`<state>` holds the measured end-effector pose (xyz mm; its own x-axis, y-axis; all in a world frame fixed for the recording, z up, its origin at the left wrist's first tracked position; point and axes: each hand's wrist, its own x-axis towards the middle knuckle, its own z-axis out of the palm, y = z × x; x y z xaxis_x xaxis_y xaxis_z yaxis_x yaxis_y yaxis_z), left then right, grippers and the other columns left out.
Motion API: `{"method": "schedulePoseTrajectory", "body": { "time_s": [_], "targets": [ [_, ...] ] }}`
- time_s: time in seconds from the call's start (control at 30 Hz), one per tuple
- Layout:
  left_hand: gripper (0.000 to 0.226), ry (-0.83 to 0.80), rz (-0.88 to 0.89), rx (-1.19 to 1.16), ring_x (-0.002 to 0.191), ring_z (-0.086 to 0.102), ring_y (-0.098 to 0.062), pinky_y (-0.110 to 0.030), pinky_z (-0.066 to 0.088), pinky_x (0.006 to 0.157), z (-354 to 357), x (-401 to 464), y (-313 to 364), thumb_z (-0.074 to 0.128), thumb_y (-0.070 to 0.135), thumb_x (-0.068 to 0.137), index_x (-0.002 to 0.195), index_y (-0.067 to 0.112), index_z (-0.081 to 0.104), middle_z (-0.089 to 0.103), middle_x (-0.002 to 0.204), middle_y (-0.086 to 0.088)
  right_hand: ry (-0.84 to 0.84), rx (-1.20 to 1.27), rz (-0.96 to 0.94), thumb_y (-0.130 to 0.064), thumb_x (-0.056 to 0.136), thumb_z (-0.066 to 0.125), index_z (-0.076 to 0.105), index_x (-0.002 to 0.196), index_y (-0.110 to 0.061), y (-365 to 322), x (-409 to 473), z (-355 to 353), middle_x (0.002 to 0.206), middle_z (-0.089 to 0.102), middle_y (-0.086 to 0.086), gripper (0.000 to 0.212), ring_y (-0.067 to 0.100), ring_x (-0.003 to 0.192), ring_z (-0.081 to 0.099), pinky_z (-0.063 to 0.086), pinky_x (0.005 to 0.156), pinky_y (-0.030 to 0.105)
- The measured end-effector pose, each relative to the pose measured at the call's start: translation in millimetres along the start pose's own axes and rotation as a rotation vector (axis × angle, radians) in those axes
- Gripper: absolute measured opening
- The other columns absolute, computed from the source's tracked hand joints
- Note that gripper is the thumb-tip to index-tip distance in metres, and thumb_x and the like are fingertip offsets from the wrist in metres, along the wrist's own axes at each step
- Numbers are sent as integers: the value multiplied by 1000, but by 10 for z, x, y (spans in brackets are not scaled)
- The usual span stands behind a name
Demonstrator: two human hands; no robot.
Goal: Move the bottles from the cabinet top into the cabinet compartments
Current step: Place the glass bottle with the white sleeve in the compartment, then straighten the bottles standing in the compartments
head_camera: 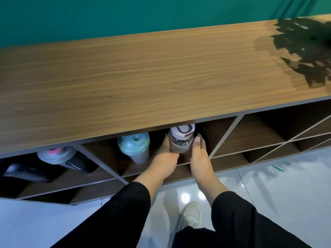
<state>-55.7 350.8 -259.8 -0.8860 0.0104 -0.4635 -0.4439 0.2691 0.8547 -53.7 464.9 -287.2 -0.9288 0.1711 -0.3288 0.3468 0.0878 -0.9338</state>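
A clear bottle with a white lid (pixel 181 138) stands upright in the middle cabinet compartment, its top partly hidden under the wooden cabinet top (pixel 143 77). My left hand (pixel 166 158) cups its left side and my right hand (pixel 199 154) cups its right side. To its left in the same compartment stands a grey shaker bottle with a teal lid (pixel 134 147). The compartment further left holds a grey bottle with a pink cap (pixel 57 154) and a dark bottle (pixel 26 173), both half hidden. No bottles are seen on the cabinet top.
A plant's shadow (pixel 304 51) falls on the top's far right end. Compartments to the right (pixel 250 136) show bare wood with slanted dividers. Glossy white floor tiles (pixel 268 185) lie below, with my light shoe (pixel 190 217) near the cabinet. A green wall is behind.
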Motion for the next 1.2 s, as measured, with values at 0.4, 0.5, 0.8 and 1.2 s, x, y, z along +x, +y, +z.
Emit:
{"method": "schedulePoseTrajectory", "body": {
  "time_s": [0.4,0.5,0.8,1.2],
  "targets": [
    [86,-5,-36,-142,129,41,0,-21,30,103,140,-77,-165,42,-7,90,160,36,15,40,135,25,-30,89,138,-75,86,19,42,147,-37,85,81,7,151,47,-9,76,16,141,39,27,119,43],
    [86,-22,-45,-122,137,38,-5,-23,30,105,146,-77,-150,44,-4,92,160,38,12,40,143,20,-14,64,161,-72,89,17,40,149,-35,85,71,0,153,45,-7,73,18,142,37,26,119,42],
    [63,132,-222,-244,139,44,-22,-40,34,118,8,-299,-438,44,4,97,157,20,31,42,157,-5,122,-121,307,-33,102,37,65,107,-4,11,-158,-19,98,69,13,41,28,95,65,53,91,46],
    [73,414,-68,-334,132,42,-4,-31,31,118,-583,-495,-622,45,-3,97,160,20,19,41,150,9,-416,-342,-44,2,98,42,24,155,-16,-41,-71,675,147,39,0,62,13,135,40,33,106,24]
  ]
}}
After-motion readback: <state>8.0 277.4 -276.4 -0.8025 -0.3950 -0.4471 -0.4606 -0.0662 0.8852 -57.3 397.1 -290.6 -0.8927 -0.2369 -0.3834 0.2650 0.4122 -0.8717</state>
